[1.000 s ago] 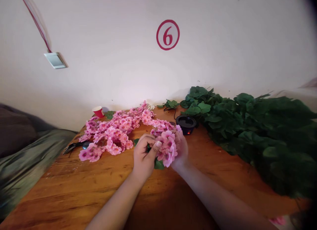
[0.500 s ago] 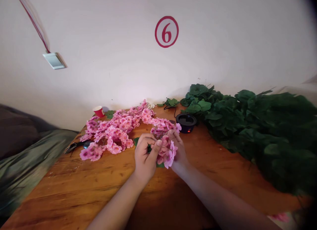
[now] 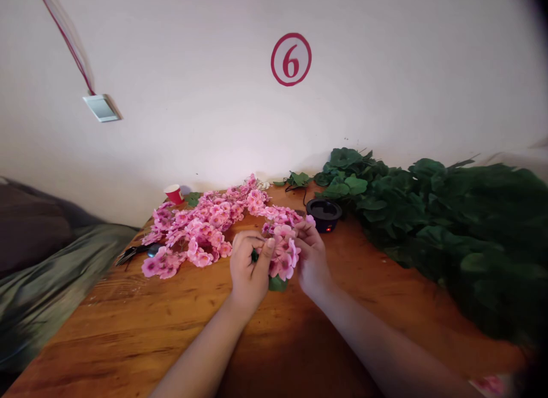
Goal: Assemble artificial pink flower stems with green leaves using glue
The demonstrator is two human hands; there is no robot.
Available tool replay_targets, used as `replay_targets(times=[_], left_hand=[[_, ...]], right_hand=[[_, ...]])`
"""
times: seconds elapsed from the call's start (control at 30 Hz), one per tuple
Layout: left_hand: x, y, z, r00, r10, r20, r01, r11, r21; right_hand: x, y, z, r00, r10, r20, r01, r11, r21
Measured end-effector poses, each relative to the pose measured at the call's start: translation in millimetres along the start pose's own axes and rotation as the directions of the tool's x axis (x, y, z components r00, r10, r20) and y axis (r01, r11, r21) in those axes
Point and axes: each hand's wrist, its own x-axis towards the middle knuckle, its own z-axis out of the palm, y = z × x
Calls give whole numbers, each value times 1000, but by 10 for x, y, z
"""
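My left hand [image 3: 250,266] is closed around the stem of a pink artificial flower sprig [image 3: 283,258], thumb against the fingers. A green stem end shows within its curled fingers, and a green leaf [image 3: 278,282] hangs under the blossoms. On the other side of the sprig, my right hand [image 3: 313,258] has its fingers bent in and pinched at the edge of the petals. Its fingertips are partly hidden by the flowers. Just behind both hands lie more pink blossoms [image 3: 280,215] on the wooden table [image 3: 171,329].
A heap of pink flowers [image 3: 209,215] spreads on the left, with a red paper cup [image 3: 173,193] and black-handled pliers or cutters [image 3: 133,252] beside it. A dark round pot [image 3: 324,215] with a lit red light stands behind my right hand. Green leaves [image 3: 428,215] pile up along the right.
My right hand has shifted slightly right and its fingers have bent at the outer petals. The blossoms have turned to face me more. My left hand keeps its grip; the view has tilted slightly.
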Motion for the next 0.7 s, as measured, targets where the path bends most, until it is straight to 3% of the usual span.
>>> replay_targets(times=[0.23,0.4,0.5,0.7], left_hand=[[-1,-4,4,999,37,4,-37,999,37],[0,-41,-3,999,49,10,-49,997,55],[17,-83,-16,999,44,-5,-43,996,81],[36,-151,-28,1000,21,12,-22,994,108]], right_hand=[[17,10,-33,997,-52,58,57,993,-104],[42,13,-24,984,160,75,-133,951,-279],[59,24,-30,971,227,68,-201,941,-273],[56,53,-59,994,75,76,-58,978,-202]])
